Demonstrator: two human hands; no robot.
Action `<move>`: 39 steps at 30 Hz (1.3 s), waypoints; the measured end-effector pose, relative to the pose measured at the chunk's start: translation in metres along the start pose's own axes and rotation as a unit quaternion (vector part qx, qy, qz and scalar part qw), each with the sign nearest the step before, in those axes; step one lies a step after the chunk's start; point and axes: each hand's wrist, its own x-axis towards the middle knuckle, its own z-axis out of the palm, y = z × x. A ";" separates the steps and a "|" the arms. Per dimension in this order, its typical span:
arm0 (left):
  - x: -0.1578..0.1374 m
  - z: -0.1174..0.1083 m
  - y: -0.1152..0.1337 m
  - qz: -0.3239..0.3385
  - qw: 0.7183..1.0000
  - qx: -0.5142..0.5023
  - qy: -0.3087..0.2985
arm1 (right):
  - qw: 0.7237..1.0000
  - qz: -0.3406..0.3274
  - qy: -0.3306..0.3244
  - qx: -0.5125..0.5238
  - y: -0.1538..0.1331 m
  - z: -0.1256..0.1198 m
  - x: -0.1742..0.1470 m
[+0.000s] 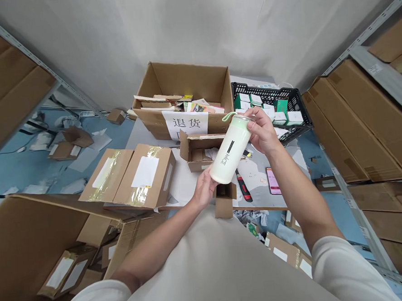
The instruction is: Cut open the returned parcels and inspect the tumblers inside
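A pale cream bottle [231, 151] with a light green neck, a metal-rimmed lid and a green strap loop is held tilted above the table. My right hand [263, 131] grips it at the lid end. Around its base are the fingers of my left hand [205, 186]. Beneath and behind the bottle stands an opened small cardboard box [197, 154] with crumpled white wrapping inside. A narrow brown carton [224, 206] sits at the table's front edge, partly behind the bottle. To the right lies a red and black utility knife [244, 186].
A large carton [151, 121] with books and a paper sign stands at the back. Beside it is a black crate [304, 112] of green-white boxes. Two taped parcels [144, 172] lie left, a phone [273, 181] right. Shelves with cartons [356, 123] flank the table.
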 end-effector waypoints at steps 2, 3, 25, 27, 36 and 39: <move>0.000 -0.003 -0.003 0.019 1.000 0.015 0.001 | 1.000 -0.003 0.012 -0.013 0.002 -0.003 -0.001; -0.001 -0.004 -0.004 0.024 0.999 0.026 0.005 | 1.000 -0.002 0.015 -0.018 0.002 -0.005 -0.002; -0.003 -0.069 -0.035 0.075 0.779 0.586 -0.209 | 0.979 -0.029 0.169 -0.109 0.056 -0.029 -0.104; 0.000 -0.076 -0.046 0.086 0.734 0.632 -0.232 | 0.974 -0.010 0.194 -0.119 0.069 -0.027 -0.127; 0.014 -0.075 -0.065 0.066 0.707 0.668 -0.223 | 0.959 0.042 0.177 -0.216 0.087 -0.001 -0.170; 0.015 -0.071 -0.069 0.062 0.706 0.673 -0.210 | 0.950 0.035 0.040 -0.308 0.082 0.011 -0.171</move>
